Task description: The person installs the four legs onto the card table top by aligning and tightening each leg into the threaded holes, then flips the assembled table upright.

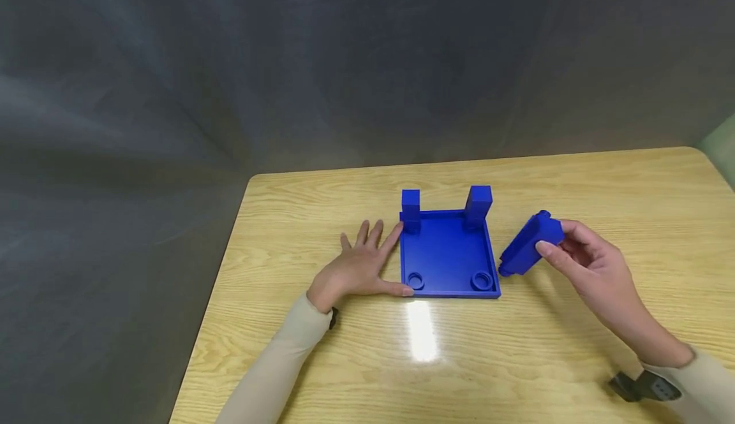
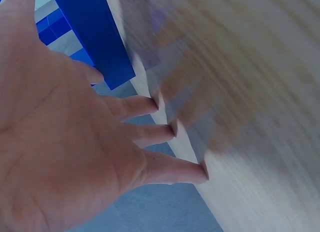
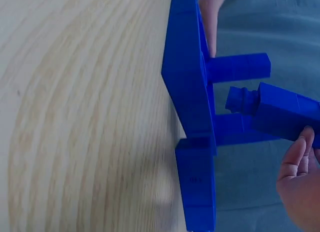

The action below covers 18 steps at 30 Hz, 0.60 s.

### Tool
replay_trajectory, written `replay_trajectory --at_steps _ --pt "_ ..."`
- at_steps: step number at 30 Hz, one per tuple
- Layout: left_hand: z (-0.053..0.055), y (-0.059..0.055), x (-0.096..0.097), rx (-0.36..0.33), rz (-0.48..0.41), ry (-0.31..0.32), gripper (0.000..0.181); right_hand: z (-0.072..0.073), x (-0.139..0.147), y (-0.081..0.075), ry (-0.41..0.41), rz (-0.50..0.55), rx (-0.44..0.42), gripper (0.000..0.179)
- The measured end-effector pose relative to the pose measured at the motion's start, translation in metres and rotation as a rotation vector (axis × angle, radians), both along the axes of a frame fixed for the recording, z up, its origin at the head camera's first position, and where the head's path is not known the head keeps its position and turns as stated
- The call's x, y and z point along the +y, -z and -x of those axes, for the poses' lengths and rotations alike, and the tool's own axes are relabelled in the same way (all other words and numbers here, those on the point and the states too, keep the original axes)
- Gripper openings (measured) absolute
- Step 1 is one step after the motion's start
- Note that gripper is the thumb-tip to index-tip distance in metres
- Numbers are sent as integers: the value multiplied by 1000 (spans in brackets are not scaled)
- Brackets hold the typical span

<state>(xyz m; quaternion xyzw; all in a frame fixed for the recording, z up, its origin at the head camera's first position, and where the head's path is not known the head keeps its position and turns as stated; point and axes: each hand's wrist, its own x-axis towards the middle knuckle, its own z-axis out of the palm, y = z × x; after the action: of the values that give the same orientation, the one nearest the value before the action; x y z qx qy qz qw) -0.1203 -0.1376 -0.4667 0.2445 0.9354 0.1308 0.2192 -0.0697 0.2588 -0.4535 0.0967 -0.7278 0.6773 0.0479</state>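
My left hand [image 1: 362, 268] lies with fingers spread against the left side of a square blue tray-like panel [image 1: 445, 252] with a low rim. Its index fingertip is by the back corner, its thumb along the front corner. Two blue square posts [image 1: 411, 204] stand up from the panel's back corners, and round sockets [image 1: 481, 280] show in the front corners. Right of the panel, my right hand [image 1: 591, 268] pinches a blue square leg [image 3: 285, 112] between thumb and fingers. The leg's ridged, screw-like end points toward the panel, tilted above the table.
Another blue block [image 3: 196, 187] lies on the wooden table [image 1: 344, 373] beside the panel, largely behind the held leg in the head view. A dark curtain [image 1: 402, 60] hangs beyond the table's back edge [image 1: 344, 170].
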Motion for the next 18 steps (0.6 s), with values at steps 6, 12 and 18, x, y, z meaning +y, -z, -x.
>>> replay_trajectory --at_steps 6,12,18 --pt "0 -1 1 -6 15 -1 128 -2 -13 2 -35 -95 35 29" --pt "1 -2 1 -9 24 -4 128 -3 -22 3 -52 -153 51 26" --pt "1 -2 1 7 36 0 128 -5 -27 7 -76 -182 75 27"
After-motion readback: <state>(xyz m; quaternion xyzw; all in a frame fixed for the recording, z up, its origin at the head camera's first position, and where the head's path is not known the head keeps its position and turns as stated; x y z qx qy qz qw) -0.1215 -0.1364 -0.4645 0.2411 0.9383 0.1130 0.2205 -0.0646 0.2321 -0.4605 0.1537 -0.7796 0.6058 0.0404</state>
